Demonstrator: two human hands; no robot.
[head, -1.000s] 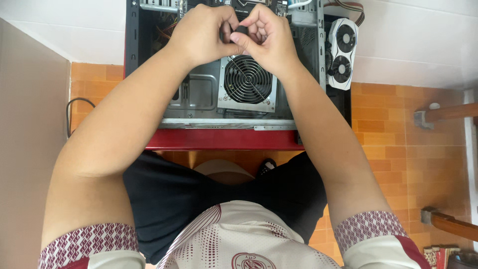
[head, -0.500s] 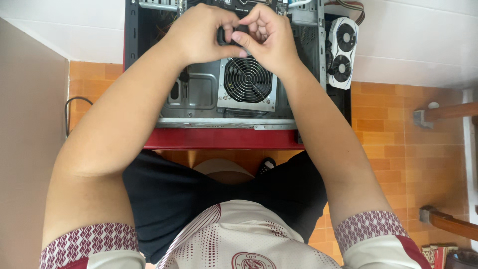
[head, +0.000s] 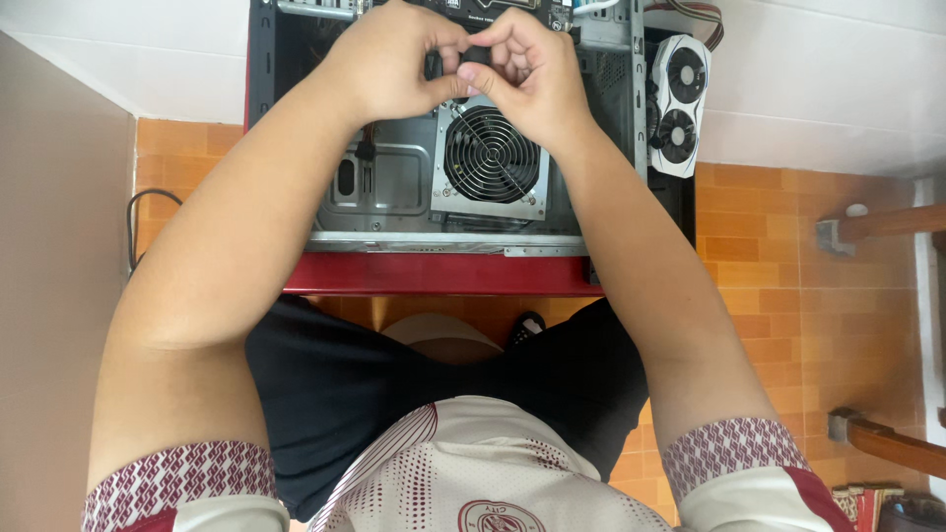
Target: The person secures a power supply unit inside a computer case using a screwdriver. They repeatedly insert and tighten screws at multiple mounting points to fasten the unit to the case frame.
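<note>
The open computer case (head: 443, 138) lies on the floor, its power-supply fan (head: 490, 155) facing up. Just above the fan, left hand (head: 394, 64) and right hand (head: 532, 79) meet, both pinching a small black connector (head: 471, 57) between fingertips.

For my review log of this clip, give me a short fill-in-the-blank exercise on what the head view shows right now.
1. Both hands, the left hand and the right hand, pinch one small ____ part between their fingertips.
2. Just below the hands, inside the open computer case, sits a round ____ behind a wire grille.
3. The white graphics card beside the case has ____ fans.
4. The floor is laid with ____ tiles.

Missing words: black; fan; two; orange
</note>
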